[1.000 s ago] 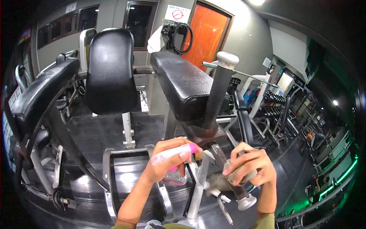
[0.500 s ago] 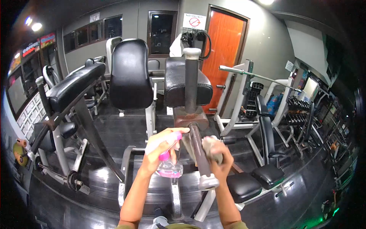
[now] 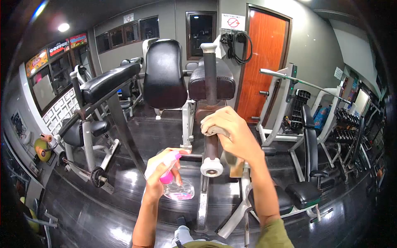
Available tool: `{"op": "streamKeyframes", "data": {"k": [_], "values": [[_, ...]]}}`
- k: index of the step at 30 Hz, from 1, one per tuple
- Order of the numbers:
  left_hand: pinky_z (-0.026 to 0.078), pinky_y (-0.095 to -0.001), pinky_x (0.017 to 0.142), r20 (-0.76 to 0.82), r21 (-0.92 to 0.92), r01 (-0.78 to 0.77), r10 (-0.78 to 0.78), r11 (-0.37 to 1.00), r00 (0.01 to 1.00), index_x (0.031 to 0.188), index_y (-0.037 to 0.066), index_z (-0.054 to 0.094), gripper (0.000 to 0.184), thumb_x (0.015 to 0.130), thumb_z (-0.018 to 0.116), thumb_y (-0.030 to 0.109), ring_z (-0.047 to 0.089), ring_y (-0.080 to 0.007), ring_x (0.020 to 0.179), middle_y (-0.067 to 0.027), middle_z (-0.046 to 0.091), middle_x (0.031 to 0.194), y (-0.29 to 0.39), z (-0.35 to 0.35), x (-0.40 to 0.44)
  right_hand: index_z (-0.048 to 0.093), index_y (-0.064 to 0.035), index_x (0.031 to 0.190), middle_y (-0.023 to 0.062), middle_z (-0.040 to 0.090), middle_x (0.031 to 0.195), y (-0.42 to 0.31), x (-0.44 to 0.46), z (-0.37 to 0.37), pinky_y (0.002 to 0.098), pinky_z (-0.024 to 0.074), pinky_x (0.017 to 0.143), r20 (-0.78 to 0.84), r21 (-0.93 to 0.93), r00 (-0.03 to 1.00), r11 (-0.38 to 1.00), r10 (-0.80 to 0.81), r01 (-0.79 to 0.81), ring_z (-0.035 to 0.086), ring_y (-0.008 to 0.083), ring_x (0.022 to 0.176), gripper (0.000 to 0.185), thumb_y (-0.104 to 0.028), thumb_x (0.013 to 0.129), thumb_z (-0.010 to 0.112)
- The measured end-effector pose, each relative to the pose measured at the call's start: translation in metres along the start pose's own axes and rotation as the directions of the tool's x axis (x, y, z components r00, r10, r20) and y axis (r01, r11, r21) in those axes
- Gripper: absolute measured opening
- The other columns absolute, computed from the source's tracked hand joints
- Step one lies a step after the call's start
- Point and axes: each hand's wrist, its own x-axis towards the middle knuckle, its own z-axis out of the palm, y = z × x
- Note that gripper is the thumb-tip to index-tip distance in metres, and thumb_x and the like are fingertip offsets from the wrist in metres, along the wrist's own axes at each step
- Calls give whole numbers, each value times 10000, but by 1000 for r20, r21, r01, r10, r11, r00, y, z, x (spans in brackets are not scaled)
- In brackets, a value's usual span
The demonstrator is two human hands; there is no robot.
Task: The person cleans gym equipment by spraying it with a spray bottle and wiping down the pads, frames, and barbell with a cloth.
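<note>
My left hand is wrapped round a clear spray bottle with a pink and white trigger head, to the left of the machine's lower handle. My right hand is closed on a greyish cloth and presses it over the dark lower handle, whose white end cap faces me. Above it, a dark upright handle with a white cap rises in front of a black pad.
A black backrest stands behind, with another padded arm at the left. At the right are a bench, a barbell on a rack and dumbbells. An orange door is at the back.
The view has turned left. My right hand with the cloth has moved from the handle's right side to on top of it. The spray bottle stays in my left hand.
</note>
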Motion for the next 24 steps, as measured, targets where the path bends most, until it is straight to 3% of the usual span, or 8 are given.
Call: {"op": "streamKeyframes", "data": {"k": [4,7,9,13,15,17,20,24], "values": [[506,-276,464,21,-16,-17,17,1000,1000,1052,-148,582,576,894,524,402,597,-185,496,-204,634,998,0,-4,-10,671,-85,899,15,669,997,-26,12,-26,371,486,908,311,84,947,994,-86,63,562,265,1046,311,86,667,554],[513,-278,467,26,-9,-21,21,1000,999,1018,-158,577,556,890,521,381,596,-187,491,-221,636,1020,0,-4,-12,680,-95,913,12,671,1014,-40,4,-32,373,484,913,319,251,934,964,-164,83,560,266,1052,357,100,648,540],[514,-278,463,-25,-57,-30,29,998,999,1008,-160,575,549,889,517,373,593,-187,487,-236,635,1037,-2,-1,-15,690,-87,919,30,690,1046,-37,-9,-28,380,477,931,264,249,953,965,-149,82,576,263,1054,387,109,626,530],[507,-274,454,-22,-64,-40,39,997,999,949,-148,582,508,881,522,352,594,-187,485,-249,632,1059,-7,0,-18,700,-59,911,99,712,1097,-10,-43,16,376,452,974,-124,394,992,915,-38,85,622,273,1076,382,124,618,538],[506,-278,457,-35,-39,-6,5,999,999,879,-116,575,455,871,529,336,592,-188,481,-259,631,1077,-4,3,-19,697,-50,936,119,699,1132,-10,-51,39,376,445,988,-438,277,884,960,161,-37,626,281,1097,395,138,626,540],[501,-284,456,-17,-4,-50,50,999,999,815,-86,555,424,866,532,333,586,-186,473,-270,627,1089,-3,5,-21,661,-15,1008,143,675,1171,5,-50,58,343,452,981,-525,302,794,939,307,-164,627,246,1097,313,120,741,570],[496,-288,451,-47,-11,-46,46,999,998,779,-72,535,412,868,530,330,582,-187,468,-283,624,1082,2,8,-28,610,-25,1099,79,666,1135,8,-46,76,290,455,942,-506,581,653,782,563,-224,587,143,1092,211,44,900,590],[490,-289,426,-81,44,-53,56,998,995,841,-120,547,500,861,519,379,547,-180,425,-275,629,959,8,11,-33,574,-39,1144,68,598,1209,-37,-58,98,286,421,982,-429,847,500,527,752,-65,561,150,1108,268,35,891,623]]}}
